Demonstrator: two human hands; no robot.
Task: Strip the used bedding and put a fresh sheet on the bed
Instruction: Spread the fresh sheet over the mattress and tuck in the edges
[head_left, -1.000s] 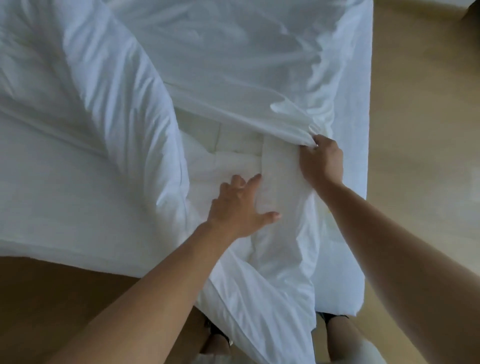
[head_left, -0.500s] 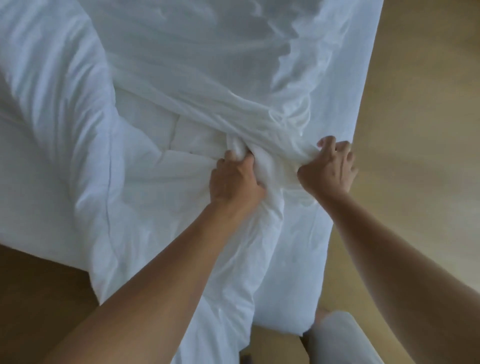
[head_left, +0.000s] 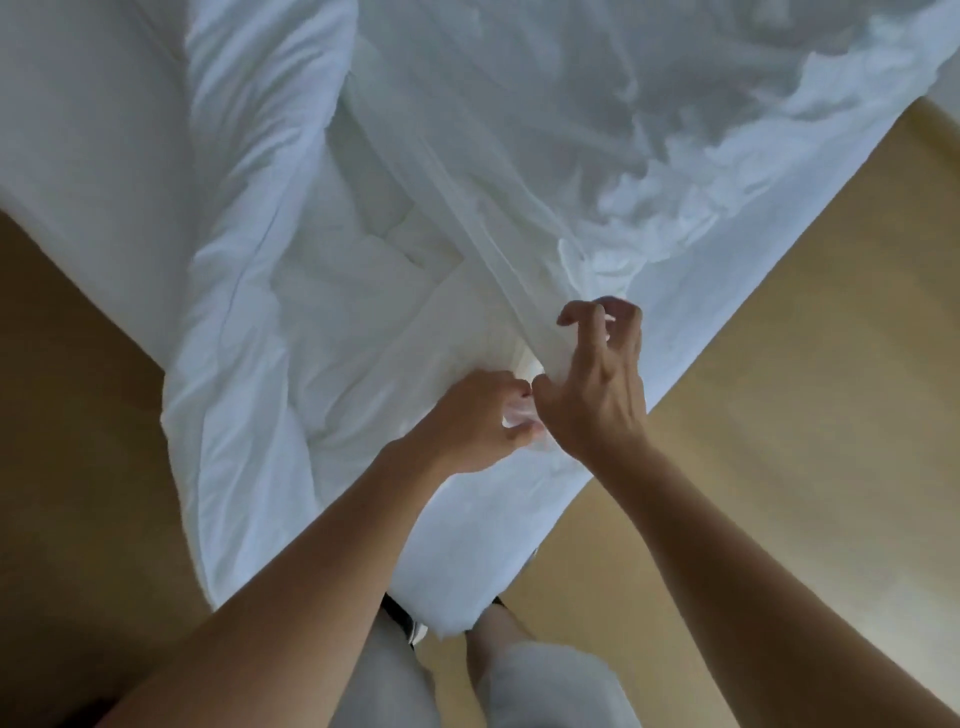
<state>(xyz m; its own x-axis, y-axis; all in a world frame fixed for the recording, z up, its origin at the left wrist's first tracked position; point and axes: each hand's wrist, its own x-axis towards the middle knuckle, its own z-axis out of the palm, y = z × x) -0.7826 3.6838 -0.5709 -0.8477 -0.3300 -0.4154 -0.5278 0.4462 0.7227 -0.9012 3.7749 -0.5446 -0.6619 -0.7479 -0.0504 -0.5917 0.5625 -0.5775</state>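
A thin white sheet (head_left: 524, 156) lies crumpled over the bed and runs in a taut band down to the bed's near corner (head_left: 467, 566). My left hand (head_left: 475, 421) grips a bunch of this sheet at the corner, its fingertips buried in the fabric. Just to its right is my right hand (head_left: 597, 384). Its fingers are spread and bent like a claw above the sheet, the thumb is close to my left fingers, and no fabric shows inside it. A thick white duvet (head_left: 249, 218) is folded back on the left side of the bed.
Tan wooden floor (head_left: 789, 415) lies on both sides of the bed corner. My legs in light trousers (head_left: 545, 686) stand right against the corner, with dark footwear partly hidden under the hanging bedding.
My left hand went from lying flat to gripping the sheet, and both hands drew it toward the corner. My right hand has let go of the fold it held and moved next to the left.
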